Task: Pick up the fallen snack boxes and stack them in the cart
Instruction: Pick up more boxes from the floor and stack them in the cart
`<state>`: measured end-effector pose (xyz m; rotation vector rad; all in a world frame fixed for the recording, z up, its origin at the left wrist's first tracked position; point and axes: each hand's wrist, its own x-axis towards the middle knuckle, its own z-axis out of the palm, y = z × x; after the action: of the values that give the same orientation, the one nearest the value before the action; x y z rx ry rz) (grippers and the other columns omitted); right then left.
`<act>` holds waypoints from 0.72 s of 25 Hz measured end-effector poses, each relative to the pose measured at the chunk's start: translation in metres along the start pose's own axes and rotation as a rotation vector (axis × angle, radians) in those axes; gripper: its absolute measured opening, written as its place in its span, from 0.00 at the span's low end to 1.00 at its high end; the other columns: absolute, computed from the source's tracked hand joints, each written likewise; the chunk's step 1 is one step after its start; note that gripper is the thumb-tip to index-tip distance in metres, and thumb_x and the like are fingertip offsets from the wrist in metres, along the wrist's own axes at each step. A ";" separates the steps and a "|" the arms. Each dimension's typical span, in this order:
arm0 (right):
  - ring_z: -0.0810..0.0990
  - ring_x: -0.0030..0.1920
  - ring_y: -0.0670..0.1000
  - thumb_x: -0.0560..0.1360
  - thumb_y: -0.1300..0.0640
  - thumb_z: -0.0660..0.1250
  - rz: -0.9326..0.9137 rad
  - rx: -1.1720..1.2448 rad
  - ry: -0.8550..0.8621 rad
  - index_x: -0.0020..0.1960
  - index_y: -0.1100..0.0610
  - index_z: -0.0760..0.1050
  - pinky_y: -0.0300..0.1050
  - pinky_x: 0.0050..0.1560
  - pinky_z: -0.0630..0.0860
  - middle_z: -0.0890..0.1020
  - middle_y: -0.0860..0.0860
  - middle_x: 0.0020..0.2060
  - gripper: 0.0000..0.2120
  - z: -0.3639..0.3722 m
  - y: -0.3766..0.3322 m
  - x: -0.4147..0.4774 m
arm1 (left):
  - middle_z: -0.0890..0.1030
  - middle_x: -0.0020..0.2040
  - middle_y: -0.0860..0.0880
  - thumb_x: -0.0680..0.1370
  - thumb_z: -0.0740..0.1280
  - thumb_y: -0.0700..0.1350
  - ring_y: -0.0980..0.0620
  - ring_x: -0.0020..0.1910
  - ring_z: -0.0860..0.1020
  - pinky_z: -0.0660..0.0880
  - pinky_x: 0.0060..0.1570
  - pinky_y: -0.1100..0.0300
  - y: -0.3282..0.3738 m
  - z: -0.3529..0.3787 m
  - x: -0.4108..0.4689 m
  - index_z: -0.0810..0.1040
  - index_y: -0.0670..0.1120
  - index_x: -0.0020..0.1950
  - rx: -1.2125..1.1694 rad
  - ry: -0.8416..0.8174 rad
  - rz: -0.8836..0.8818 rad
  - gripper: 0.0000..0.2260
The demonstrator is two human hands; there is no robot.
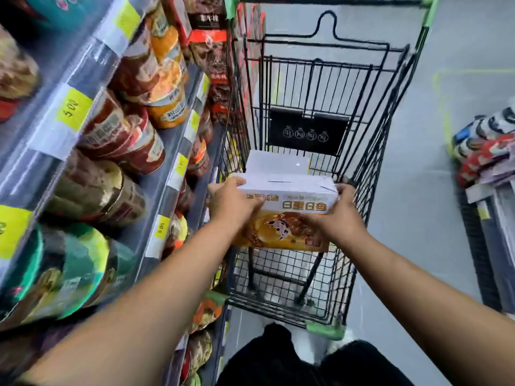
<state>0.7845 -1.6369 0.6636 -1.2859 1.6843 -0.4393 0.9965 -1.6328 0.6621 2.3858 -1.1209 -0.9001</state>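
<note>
A shop aisle with a smooth grey floor [418, 218] runs ahead. A tall shelf rack [92, 59] of round noodle tubs with yellow price tags fills the left side, and a heap of mixed packets [485, 154] lies at the far right. A black wire shopping cart with green corner guards [376, 135] stands just beside the rack.

Over its basket the person holds an orange-and-white cardboard snack box [284, 215], its print upside down to the camera. The left hand [234, 204] grips the box's left end with fingers curled over the top edge, and the right hand [342, 210] clamps the right end. A second, white-topped box [278, 162] already lies in the cart just beyond.

The step in hand looks like the placing. The next move probably calls for lowering the held box level and square onto that one, clear of the wire walls.
</note>
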 end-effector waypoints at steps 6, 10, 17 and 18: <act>0.78 0.46 0.53 0.71 0.51 0.74 0.151 -0.093 -0.070 0.73 0.53 0.53 0.44 0.43 0.79 0.75 0.52 0.55 0.40 0.042 0.026 0.035 | 0.64 0.62 0.45 0.64 0.79 0.58 0.44 0.55 0.72 0.70 0.64 0.54 -0.007 0.014 0.049 0.72 0.54 0.60 0.283 -0.183 0.067 0.29; 0.79 0.52 0.57 0.73 0.50 0.71 0.213 -0.087 -0.132 0.72 0.53 0.52 0.53 0.52 0.80 0.74 0.57 0.62 0.36 0.069 0.053 0.059 | 0.63 0.61 0.44 0.64 0.79 0.59 0.41 0.55 0.74 0.72 0.61 0.53 -0.026 0.041 0.075 0.72 0.51 0.59 0.352 -0.240 0.078 0.30; 0.73 0.63 0.57 0.73 0.53 0.69 0.145 -0.144 -0.169 0.72 0.52 0.53 0.53 0.64 0.73 0.68 0.57 0.67 0.34 0.105 0.093 0.089 | 0.65 0.61 0.43 0.67 0.78 0.57 0.41 0.54 0.75 0.73 0.61 0.51 -0.074 0.087 0.102 0.70 0.51 0.59 0.432 -0.242 0.041 0.27; 0.72 0.65 0.58 0.73 0.53 0.69 0.145 -0.148 -0.187 0.72 0.52 0.52 0.53 0.65 0.71 0.67 0.57 0.68 0.34 0.112 0.100 0.093 | 0.64 0.61 0.43 0.68 0.77 0.54 0.41 0.55 0.73 0.73 0.60 0.52 -0.083 0.093 0.106 0.70 0.51 0.60 0.435 -0.227 0.048 0.26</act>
<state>0.8212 -1.6535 0.4918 -1.2586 1.6609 -0.1056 1.0310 -1.6679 0.5062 2.6243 -1.5953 -1.0162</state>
